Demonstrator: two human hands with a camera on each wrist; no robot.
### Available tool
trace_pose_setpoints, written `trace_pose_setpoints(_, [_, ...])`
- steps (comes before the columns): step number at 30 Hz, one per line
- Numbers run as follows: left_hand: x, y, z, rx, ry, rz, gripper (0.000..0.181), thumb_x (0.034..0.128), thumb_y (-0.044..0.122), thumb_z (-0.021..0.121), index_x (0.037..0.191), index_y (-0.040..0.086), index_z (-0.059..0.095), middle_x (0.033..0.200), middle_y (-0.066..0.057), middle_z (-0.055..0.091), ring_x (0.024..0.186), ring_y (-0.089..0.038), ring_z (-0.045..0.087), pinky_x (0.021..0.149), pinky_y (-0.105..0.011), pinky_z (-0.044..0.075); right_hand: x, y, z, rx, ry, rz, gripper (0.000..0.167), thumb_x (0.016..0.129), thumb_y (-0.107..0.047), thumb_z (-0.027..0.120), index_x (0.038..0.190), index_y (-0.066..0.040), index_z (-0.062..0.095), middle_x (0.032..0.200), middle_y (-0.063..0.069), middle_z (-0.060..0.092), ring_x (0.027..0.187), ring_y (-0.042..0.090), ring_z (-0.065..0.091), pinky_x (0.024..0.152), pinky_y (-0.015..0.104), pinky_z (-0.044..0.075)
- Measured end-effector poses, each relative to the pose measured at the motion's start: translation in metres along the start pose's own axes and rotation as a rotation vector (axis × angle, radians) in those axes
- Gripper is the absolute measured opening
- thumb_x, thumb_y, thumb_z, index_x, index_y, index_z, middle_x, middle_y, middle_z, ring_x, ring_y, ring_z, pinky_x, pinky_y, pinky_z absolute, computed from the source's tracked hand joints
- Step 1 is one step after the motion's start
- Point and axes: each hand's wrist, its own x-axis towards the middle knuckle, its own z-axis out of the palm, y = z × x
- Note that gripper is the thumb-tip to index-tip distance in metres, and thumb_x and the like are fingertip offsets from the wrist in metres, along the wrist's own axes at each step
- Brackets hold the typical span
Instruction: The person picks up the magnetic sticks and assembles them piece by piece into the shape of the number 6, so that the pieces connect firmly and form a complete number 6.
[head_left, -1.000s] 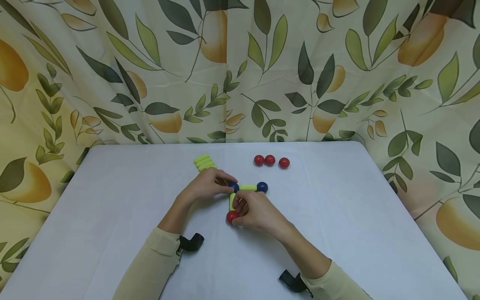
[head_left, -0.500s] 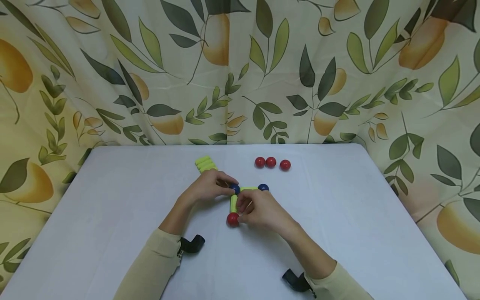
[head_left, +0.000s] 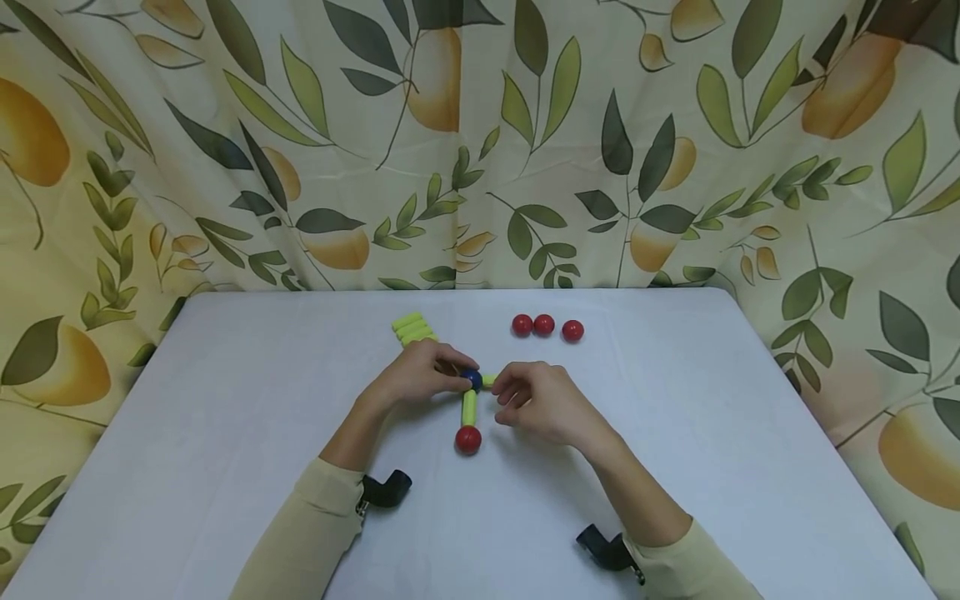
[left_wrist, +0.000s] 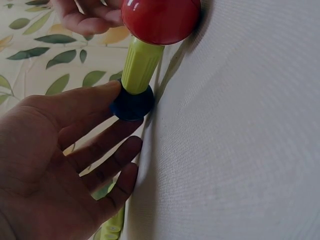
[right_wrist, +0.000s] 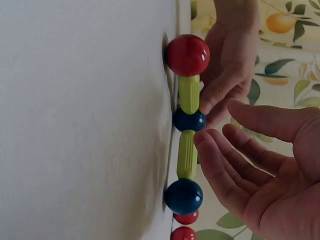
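My left hand [head_left: 422,372] pinches the corner blue ball [left_wrist: 132,105] between thumb and fingers. From that ball a yellow-green rod [head_left: 469,408] runs toward me and ends in a red ball [head_left: 468,440]. A second yellow-green rod [right_wrist: 187,156] extends rightward to another blue ball [right_wrist: 184,196], which my right hand hides in the head view. With loosely bent fingers and nothing held, my right hand [head_left: 549,403] hovers just right of the joined pieces, beside the second rod. All these pieces form an L lying on the white table.
Several loose yellow-green rods [head_left: 411,327] lie side by side beyond my left hand. At the back of the table [head_left: 675,400], three loose red balls [head_left: 543,325] form a row. A leaf-and-fruit patterned curtain [head_left: 480,167] hangs behind the table's far edge.
My right hand has let go of the red ball and moved away to the right, uncovering the near rod. My left hand keeps its hold on the corner blue ball.
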Motion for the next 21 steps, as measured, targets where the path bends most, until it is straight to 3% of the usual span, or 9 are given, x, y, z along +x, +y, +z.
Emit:
trace_pose_setpoints(12, [0.001, 0.001, -0.002, 0.009, -0.005, 0.02, 0.028, 0.0932, 0.018, 0.079, 0.121, 0.017, 0.079, 0.115, 0.0, 0.077, 0.101, -0.015, 0.068, 0.092, -0.034, 0.056, 0.004, 0.012, -0.02, -0.015, 0.113, 0.056, 0.025, 0.085, -0.008, 0.083, 0.108, -0.005, 0.074, 0.091, 0.004, 0.073, 0.086, 0.019, 0.068, 0.079, 0.033, 0.057])
trace_pose_setpoints(21, [0.001, 0.002, -0.001, 0.013, -0.004, -0.003, 0.028, 0.0935, 0.018, 0.079, 0.122, 0.017, 0.079, 0.114, 0.001, 0.076, 0.102, -0.016, 0.067, 0.092, -0.033, 0.055, 0.014, 0.032, -0.026, 0.003, 0.165, 0.169, 0.03, 0.089, -0.009, 0.08, 0.118, -0.006, 0.074, 0.109, 0.013, 0.072, 0.1, 0.027, 0.068, 0.084, 0.038, 0.059])
